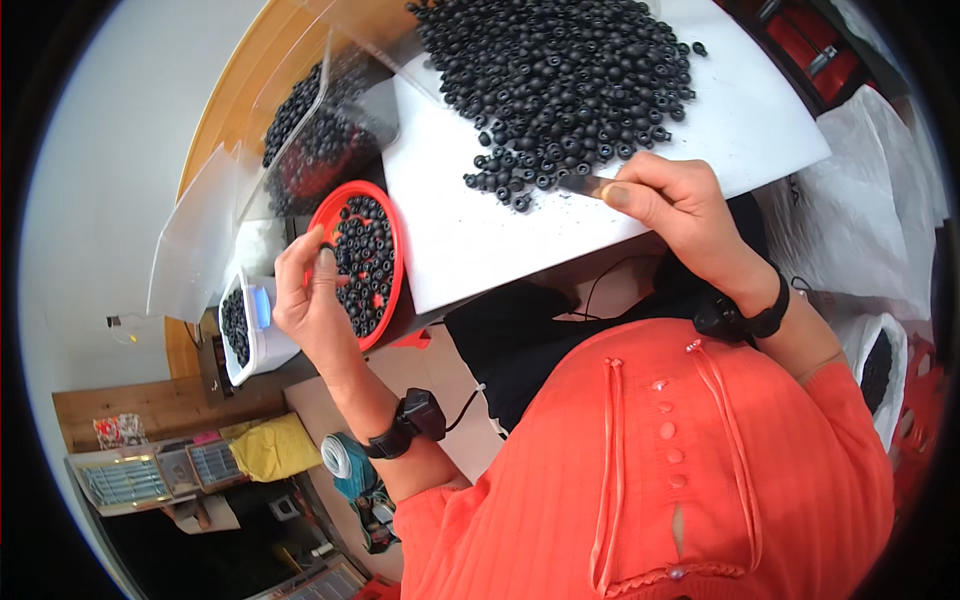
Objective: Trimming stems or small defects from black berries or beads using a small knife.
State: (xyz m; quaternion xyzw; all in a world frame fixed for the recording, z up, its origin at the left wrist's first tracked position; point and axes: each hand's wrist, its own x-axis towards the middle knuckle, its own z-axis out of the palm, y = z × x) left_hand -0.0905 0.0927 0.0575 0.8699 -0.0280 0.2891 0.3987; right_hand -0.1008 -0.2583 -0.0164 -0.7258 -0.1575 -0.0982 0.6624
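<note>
Black round pieces with holes, like beads (560, 75), are heaped over a white board (480, 245). At the heap's near edge, my right hand (680, 205) grips a dark flat blade (583, 184) between thumb and fingers, its tip touching or close to the loose beads. My left hand (310, 300) is over the left side of a round red basket (397, 240) that holds more beads. Its thumb and forefinger are pinched together with a small black piece between them, apparently a bead.
Left of the board stands a clear plastic bin (325, 95) of black beads. A white tub (262, 345) with similar pieces is beside the red basket. White plastic sheeting (855, 200) lies at right, above a white sack (890, 340). A cable (465, 410) hangs below the table.
</note>
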